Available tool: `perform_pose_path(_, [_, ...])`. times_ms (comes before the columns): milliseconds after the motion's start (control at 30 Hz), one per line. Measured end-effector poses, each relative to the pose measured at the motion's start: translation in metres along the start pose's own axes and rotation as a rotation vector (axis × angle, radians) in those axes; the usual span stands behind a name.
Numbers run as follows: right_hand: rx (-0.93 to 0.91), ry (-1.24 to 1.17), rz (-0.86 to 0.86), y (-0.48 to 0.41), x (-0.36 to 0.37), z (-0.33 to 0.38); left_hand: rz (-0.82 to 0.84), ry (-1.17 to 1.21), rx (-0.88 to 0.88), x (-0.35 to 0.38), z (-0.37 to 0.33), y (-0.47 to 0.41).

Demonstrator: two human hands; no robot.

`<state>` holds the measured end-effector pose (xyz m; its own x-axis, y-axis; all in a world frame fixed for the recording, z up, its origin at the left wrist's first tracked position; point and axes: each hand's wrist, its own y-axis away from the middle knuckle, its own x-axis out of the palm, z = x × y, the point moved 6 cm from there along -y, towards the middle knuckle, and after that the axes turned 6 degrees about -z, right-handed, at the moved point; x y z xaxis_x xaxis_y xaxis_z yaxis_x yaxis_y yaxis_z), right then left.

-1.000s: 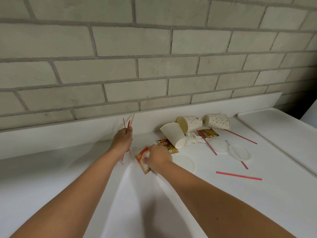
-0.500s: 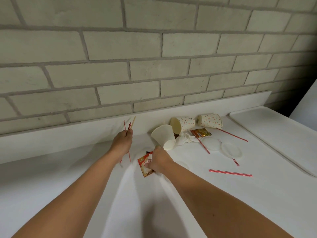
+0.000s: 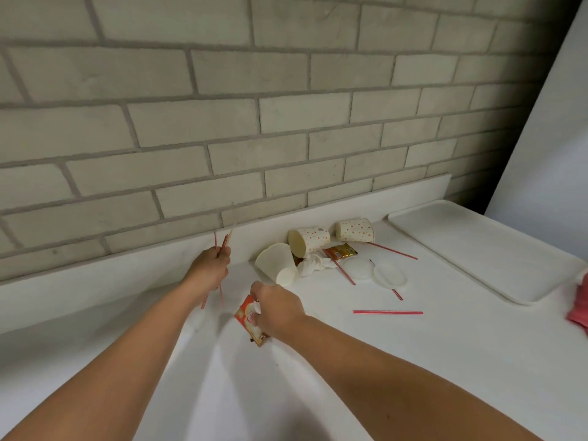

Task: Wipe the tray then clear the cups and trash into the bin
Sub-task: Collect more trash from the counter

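White counter (image 3: 445, 361): left hand (image 3: 208, 268) tight around straws (image 3: 225, 244), right hand (image 3: 278, 308) pinched on sachet (image 3: 246, 316).

Pink item (image 3: 579, 308), maybe cloth, cut by right edge; sachet (image 3: 245, 317) half hidden under right hand (image 3: 280, 310).

Wall (image 3: 286, 90): pale grey brick, grey mortar, beyond the left hand (image 3: 208, 270).
Desk (image 3: 413, 361): plain white, under both hands; low white upstand (image 3: 127, 275) along its back edge.
Panel (image 3: 553, 138): white, slanted, far right of the right hand (image 3: 280, 310); shadowed corner beside it.
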<state>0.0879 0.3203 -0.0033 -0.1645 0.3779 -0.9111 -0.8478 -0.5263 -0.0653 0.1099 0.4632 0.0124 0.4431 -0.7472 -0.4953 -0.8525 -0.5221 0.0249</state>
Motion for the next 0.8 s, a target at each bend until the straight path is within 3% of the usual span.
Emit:
perform_pose_path(133, [0.017,-0.091,-0.062,0.019,-0.032,-0.012,0.054,0.036,-0.009,0.016,-0.025,0.018])
perform_pose_path(333, [0.118,-0.206,-0.081,0.061,-0.09,-0.064,0.159,-0.09,0.098,0.061,-0.077,0.059])
perform_pose_path(533, [0.242,-0.097,-0.102,0.117,-0.141,-0.138,0.422,0.062,-0.012,0.144,-0.125,0.123])
perform_pose_path(633, [0.325,-0.046,-0.121,0.15,-0.167,-0.177,0.558,0.048,0.107,0.194,-0.156,0.166])
perform_pose_path(800, [0.464,0.047,-0.096,0.207,-0.199,-0.239,0.612,-0.136,0.342,0.265,-0.196,0.227])
